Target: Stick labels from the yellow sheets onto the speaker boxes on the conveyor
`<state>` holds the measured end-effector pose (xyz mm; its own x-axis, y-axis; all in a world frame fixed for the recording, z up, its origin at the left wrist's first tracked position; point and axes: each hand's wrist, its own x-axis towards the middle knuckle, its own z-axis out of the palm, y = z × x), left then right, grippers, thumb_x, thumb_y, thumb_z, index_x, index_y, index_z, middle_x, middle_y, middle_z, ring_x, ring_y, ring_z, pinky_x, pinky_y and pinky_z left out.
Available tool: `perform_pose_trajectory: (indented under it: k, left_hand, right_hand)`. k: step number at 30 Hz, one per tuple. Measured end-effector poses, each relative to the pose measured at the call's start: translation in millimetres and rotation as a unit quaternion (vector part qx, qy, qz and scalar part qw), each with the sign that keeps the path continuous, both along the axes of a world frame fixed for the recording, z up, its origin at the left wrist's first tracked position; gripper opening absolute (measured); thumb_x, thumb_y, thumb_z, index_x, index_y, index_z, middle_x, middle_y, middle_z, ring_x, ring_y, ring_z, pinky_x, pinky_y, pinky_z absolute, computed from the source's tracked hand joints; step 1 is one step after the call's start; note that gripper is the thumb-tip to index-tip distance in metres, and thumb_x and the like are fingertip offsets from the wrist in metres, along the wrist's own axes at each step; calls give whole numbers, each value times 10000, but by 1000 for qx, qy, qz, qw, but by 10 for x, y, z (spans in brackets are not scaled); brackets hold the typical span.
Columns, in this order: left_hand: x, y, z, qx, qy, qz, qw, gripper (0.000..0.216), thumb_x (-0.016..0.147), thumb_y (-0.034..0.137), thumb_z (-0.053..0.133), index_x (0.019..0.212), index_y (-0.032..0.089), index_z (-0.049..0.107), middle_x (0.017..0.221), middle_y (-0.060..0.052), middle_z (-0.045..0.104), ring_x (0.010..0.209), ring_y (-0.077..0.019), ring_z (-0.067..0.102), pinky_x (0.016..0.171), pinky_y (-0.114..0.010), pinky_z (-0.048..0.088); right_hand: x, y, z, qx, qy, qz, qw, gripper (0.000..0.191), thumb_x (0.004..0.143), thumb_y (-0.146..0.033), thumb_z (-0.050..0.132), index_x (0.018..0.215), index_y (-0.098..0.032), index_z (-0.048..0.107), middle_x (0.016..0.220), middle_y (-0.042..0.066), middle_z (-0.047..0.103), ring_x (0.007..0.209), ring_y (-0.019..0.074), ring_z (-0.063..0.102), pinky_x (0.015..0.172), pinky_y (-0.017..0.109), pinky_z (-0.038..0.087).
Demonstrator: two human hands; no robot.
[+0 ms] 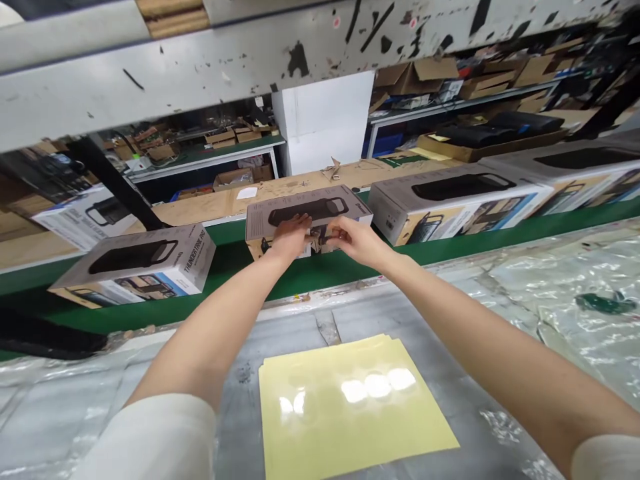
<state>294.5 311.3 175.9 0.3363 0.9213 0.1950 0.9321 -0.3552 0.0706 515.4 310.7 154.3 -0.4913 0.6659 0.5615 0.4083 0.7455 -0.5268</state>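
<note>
A printed speaker box [265, 212] lies lengthwise on the green conveyor belt [233, 262] in front of me. Across the top front edge of this carton rests my left hand [291, 237], its fingers stretched out over the printed surface. My right hand [354, 239] is at the front face, right of the middle, with thumb and fingertips pinched together. Whatever sits between those fingertips is too small to make out. The two hands are a short way apart, and they hide part of the front print.
More printed boxes stand on the belt, one to the left [135, 263] and others to the right [453, 200]. Yellow sheets [350, 420] lie on the plastic-covered table [240, 393] nearest me. A scuffed metal beam [225, 73] crosses overhead. Behind are shelves with cardboard cartons [417, 73].
</note>
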Motion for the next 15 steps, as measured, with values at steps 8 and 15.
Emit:
perform_pose_trajectory:
  k: [8, 15]
  left_hand:
    - [-78, 22, -48, 14, -44, 14, 999, 580, 885, 197, 789, 1438, 211, 616, 1526, -107, 584, 1465, -297, 499, 1201, -435, 435]
    - [-89, 27, -41, 4, -73, 64, 995, 531, 852, 222, 822, 1351, 234, 641, 1383, -104, 689, 1305, -313, 637, 1118, -413, 487]
  right_hand:
    - [-320, 354, 40, 20, -65, 6, 998, 241, 919, -186, 561, 1149, -219, 626, 1066, 99, 693, 895, 265, 682, 784, 355, 535]
    - [-495, 445, -23, 88, -78, 36, 992, 319, 943, -115, 493, 1207, -228, 631, 1158, 125, 691, 1096, 304, 675, 909, 421, 573]
